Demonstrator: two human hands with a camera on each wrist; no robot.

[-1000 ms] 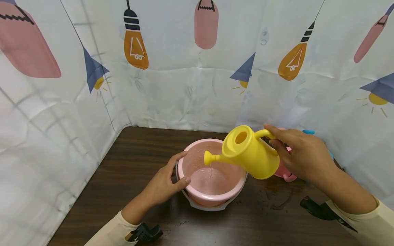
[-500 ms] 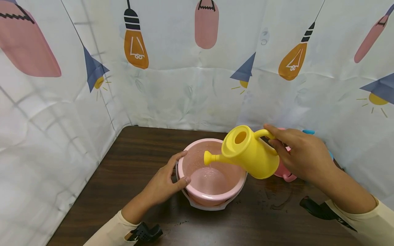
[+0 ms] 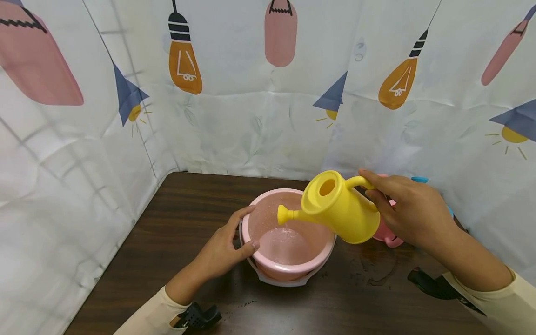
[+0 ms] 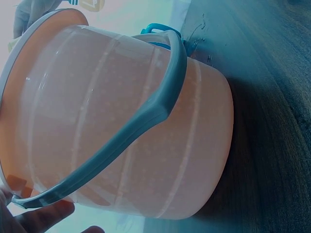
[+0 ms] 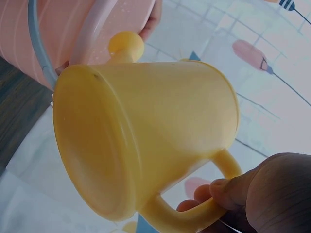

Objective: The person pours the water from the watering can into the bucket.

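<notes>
Dark wood-grain worktop, backed by a printed curtain. Left hand: thumb and fingers spread, gripping the left rim of the pink bucket. Right hand: closed around the handle of the yellow watering can, tilted, spout above the bucket. Bucket stands between both hands. Pouring appears in hand; the next move likely calls for holding the tilt steady.

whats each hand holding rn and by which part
The right hand holds the yellow watering can by its handle; the left hand grips the pink bucket by its rim.
</notes>
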